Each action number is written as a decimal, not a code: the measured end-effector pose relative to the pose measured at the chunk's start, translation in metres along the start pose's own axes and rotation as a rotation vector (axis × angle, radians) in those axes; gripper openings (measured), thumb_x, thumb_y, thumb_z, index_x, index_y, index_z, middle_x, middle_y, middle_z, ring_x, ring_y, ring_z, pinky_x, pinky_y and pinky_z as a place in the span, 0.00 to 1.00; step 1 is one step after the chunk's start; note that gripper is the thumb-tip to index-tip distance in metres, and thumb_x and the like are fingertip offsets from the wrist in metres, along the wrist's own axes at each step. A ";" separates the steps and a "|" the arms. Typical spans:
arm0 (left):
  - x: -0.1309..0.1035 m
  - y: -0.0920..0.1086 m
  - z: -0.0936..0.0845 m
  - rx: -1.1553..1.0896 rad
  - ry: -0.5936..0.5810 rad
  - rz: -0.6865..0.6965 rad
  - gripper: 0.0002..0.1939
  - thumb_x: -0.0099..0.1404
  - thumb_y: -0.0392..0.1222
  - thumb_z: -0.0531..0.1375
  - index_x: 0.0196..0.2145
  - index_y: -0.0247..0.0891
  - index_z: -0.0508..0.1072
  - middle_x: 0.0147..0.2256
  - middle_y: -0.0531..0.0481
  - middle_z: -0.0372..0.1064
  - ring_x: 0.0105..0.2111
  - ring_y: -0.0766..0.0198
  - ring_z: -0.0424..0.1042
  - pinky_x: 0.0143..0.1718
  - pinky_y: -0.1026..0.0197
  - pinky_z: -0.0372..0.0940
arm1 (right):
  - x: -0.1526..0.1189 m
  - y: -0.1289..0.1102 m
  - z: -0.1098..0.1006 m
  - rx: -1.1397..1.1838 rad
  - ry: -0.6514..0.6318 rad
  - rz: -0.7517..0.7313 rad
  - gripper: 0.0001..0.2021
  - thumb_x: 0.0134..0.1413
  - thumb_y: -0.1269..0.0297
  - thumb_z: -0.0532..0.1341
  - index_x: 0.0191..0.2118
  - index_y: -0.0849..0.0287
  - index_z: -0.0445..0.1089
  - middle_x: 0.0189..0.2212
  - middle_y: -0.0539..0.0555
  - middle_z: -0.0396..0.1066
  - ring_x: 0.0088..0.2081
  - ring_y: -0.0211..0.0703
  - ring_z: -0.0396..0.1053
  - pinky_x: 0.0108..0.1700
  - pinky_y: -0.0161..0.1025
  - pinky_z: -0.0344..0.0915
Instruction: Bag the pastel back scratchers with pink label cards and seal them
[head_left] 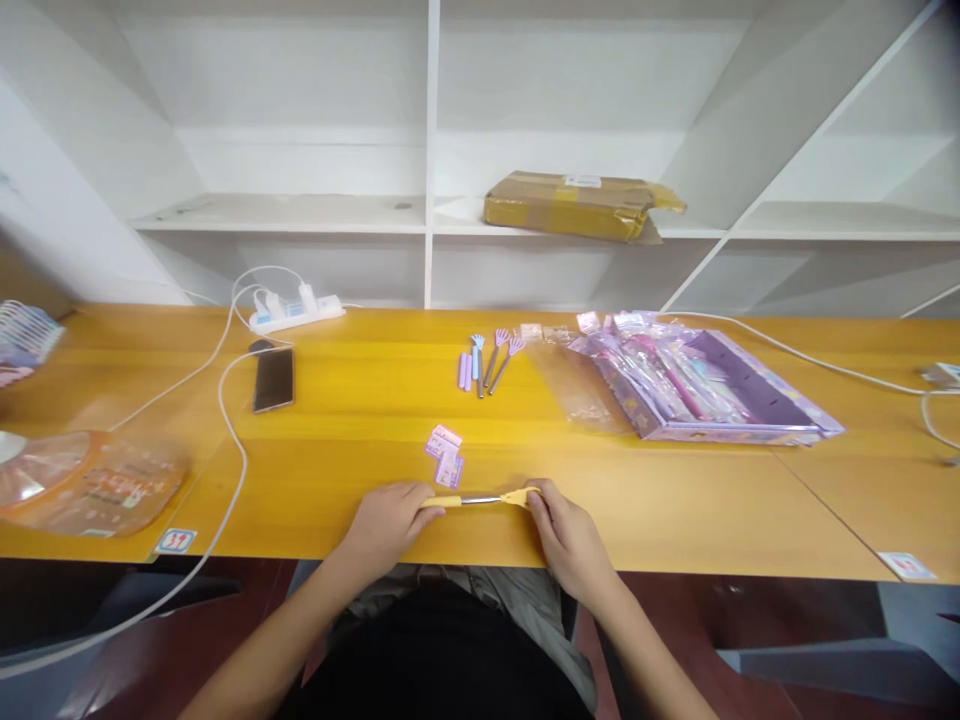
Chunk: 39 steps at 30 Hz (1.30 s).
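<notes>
Between my hands, just over the table's front edge, lies a yellow back scratcher (480, 499) with a metal rod in its middle. The fingers of my left hand (391, 522) are closed round its yellow handle. At the other end, my right hand (566, 535) pinches the yellow claw head. Two small pink and purple cards (448, 468) overlap on the table beyond my left hand. Farther back lie two purple claw heads on rods (504, 365), a blue claw head (478, 343) and a pair of short purple handles (465, 371).
A purple display box (757, 385) on the right holds plastic-wrapped items. On the left are a phone (274, 380), a white power strip (296, 313) with cables, and an orange transparent bag (127, 485). A taped cardboard box (570, 203) sits on the white shelf behind.
</notes>
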<state>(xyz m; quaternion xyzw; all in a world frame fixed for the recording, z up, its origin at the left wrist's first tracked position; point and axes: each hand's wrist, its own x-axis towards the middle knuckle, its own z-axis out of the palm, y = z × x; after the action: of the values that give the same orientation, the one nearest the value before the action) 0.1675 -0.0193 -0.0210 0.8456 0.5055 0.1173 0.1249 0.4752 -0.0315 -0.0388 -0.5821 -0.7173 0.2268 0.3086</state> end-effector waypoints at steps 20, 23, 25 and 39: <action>0.004 0.003 -0.009 0.004 -0.079 -0.097 0.20 0.83 0.53 0.51 0.40 0.42 0.76 0.41 0.49 0.78 0.44 0.55 0.74 0.44 0.56 0.64 | 0.002 0.004 -0.009 -0.099 -0.012 -0.072 0.19 0.80 0.52 0.47 0.45 0.53 0.72 0.37 0.57 0.80 0.36 0.51 0.80 0.38 0.42 0.70; 0.002 -0.007 -0.019 0.028 -0.091 -0.095 0.20 0.83 0.54 0.50 0.40 0.42 0.75 0.41 0.49 0.78 0.44 0.55 0.73 0.44 0.56 0.64 | 0.004 0.012 -0.015 -0.072 0.008 -0.034 0.19 0.79 0.51 0.48 0.47 0.53 0.72 0.38 0.57 0.81 0.37 0.51 0.80 0.40 0.42 0.71; -0.005 -0.024 -0.028 0.073 -0.070 -0.098 0.21 0.84 0.54 0.49 0.41 0.43 0.75 0.41 0.49 0.78 0.44 0.55 0.73 0.44 0.56 0.64 | 0.005 0.029 -0.026 -0.060 0.045 0.009 0.19 0.78 0.50 0.48 0.47 0.53 0.73 0.36 0.57 0.80 0.37 0.51 0.79 0.41 0.43 0.71; -0.055 -0.134 -0.068 0.008 0.199 -0.051 0.23 0.82 0.56 0.49 0.38 0.42 0.76 0.35 0.49 0.75 0.37 0.56 0.74 0.42 0.58 0.68 | -0.040 0.102 -0.115 -0.051 0.311 0.334 0.23 0.70 0.42 0.50 0.48 0.54 0.72 0.28 0.54 0.73 0.31 0.51 0.72 0.38 0.47 0.67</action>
<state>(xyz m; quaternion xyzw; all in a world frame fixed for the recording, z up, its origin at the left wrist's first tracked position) 0.0096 -0.0005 -0.0053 0.8172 0.5371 0.1955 0.0738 0.6325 -0.0525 -0.0341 -0.7282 -0.5604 0.1641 0.3588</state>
